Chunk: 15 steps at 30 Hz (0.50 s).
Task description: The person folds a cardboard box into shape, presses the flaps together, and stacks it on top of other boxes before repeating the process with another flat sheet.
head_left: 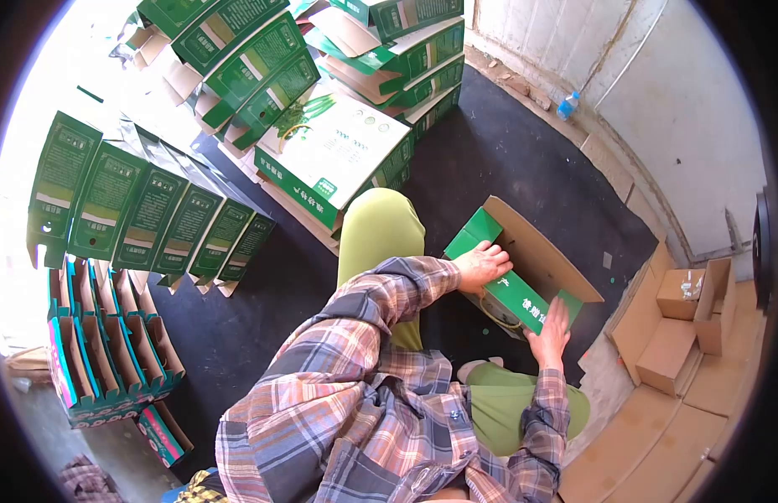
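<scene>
A green carton with white lettering stands partly folded on the black mat in front of me, its brown inner panel raised at the far side. My left hand lies over the carton's near green wall toward its left end, fingers reaching across the top edge. At the right end, my right hand is against the same wall with its fingers stretched upward beside a green end flap. A yellowish cord handle hangs below the wall between my hands.
Stacked green cartons rise at the upper middle. A row of green cartons leans at the left, above pink-and-teal boxes. Brown cardboard boxes are at the right. A blue bottle lies near the wall.
</scene>
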### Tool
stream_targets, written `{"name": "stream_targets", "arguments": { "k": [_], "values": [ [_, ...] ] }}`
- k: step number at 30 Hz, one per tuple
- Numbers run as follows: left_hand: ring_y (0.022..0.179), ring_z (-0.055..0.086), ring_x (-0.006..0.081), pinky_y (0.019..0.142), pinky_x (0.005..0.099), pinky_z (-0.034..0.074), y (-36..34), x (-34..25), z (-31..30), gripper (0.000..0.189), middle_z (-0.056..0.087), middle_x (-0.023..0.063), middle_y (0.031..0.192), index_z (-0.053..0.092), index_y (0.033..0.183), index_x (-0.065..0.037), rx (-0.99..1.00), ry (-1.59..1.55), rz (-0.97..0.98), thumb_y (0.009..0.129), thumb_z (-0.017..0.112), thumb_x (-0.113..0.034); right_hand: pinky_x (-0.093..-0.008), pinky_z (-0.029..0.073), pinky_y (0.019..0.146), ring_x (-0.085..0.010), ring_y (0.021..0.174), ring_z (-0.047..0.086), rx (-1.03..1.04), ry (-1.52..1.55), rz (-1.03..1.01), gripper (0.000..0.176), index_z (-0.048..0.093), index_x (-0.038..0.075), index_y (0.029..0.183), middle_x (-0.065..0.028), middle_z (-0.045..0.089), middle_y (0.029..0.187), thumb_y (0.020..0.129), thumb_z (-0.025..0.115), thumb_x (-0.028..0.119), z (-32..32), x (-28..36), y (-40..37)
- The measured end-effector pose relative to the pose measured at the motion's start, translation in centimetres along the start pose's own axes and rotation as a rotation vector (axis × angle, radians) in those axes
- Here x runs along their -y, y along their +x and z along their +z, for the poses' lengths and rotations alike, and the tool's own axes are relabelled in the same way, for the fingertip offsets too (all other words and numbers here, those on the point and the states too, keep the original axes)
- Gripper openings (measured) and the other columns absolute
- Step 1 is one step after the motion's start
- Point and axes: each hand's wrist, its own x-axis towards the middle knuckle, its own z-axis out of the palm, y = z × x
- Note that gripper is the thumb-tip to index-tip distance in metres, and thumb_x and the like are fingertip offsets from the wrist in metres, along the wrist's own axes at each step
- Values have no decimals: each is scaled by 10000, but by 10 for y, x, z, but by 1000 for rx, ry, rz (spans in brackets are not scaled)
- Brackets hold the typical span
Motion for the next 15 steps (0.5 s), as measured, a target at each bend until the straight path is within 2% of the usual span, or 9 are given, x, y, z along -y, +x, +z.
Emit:
{"name": "stream_targets", "arguments": {
  "k": [2, 4, 5, 7, 9, 12, 13, 14, 15],
  "values": [
    [1075, 451, 235, 939, 386, 328, 2, 1, 2, 850, 490, 60, 1104, 477, 1235, -62, 2, -29, -20, 500, 839, -287, -583, 276, 1024, -311, 1364, 209, 5, 11, 19, 1015, 169, 93, 1438, -117, 220, 1486, 622, 772, 147, -4, -1, 0],
    [1074, 447, 240, 934, 388, 330, 2, 1, 2, 833, 487, 64, 1100, 480, 1226, -60, -9, -40, -36, 506, 834, -285, -503, 273, 1059, -332, 1357, 215, -51, 96, -4, 962, 229, 80, 1427, -132, 246, 1477, 629, 762, 146, -7, -10, 2],
    [1074, 442, 244, 930, 391, 332, 3, 0, 2, 817, 484, 69, 1095, 483, 1217, -58, -16, -56, -54, 512, 829, -283, -503, 273, 1059, -332, 1357, 215, -54, 93, -1, 962, 229, 80, 1427, -132, 246, 1477, 629, 762, 146, -10, -16, 3],
    [1079, 436, 257, 930, 402, 331, 3, 0, -2, 816, 480, 82, 1100, 479, 1219, -53, -43, -125, -91, 518, 826, -287, -431, 251, 1083, -348, 1345, 232, -276, 225, -64, 878, 294, 59, 1406, -154, 280, 1460, 658, 743, 158, -20, -32, 0],
    [1085, 430, 269, 929, 414, 329, 2, 5, -11, 816, 476, 94, 1105, 474, 1221, -48, -73, -184, -131, 524, 822, -292, -412, 229, 1087, -319, 1317, 293, -444, 344, -66, 690, 395, 62, 1362, -171, 343, 1424, 742, 685, 149, -39, -48, -2],
    [1095, 406, 323, 935, 447, 318, 3, 9, -29, 822, 455, 141, 1134, 453, 1234, -31, -394, -338, -262, 557, 810, -330, -392, 287, 1052, -280, 1278, 365, -555, 494, 35, 558, 460, 64, 1316, -145, 388, 1395, 797, 648, 147, -61, -76, -17],
    [1097, 401, 331, 942, 446, 318, 3, 8, -48, 829, 448, 151, 1150, 445, 1244, -25, -404, -388, -332, 573, 805, -351, -381, 316, 1033, -263, 1266, 384, -567, 572, 94, 522, 476, 63, 1302, -135, 402, 1385, 815, 638, 152, -65, -87, -23],
    [1094, 398, 336, 945, 448, 319, 3, 11, -59, 834, 448, 160, 1143, 440, 1248, -22, -495, -428, -381, 572, 807, -346, -357, 372, 983, -230, 1246, 412, -573, 630, 160, 455, 500, 61, 1281, -119, 411, 1380, 846, 607, 140, -72, -91, -32],
    [1092, 395, 342, 949, 449, 320, 3, 15, -70, 840, 448, 169, 1135, 435, 1251, -19, -588, -468, -432, 572, 810, -340, -357, 372, 983, -230, 1246, 412, -576, 630, 156, 455, 500, 61, 1281, -119, 411, 1380, 846, 607, 140, -70, -102, -37]
  ]
}}
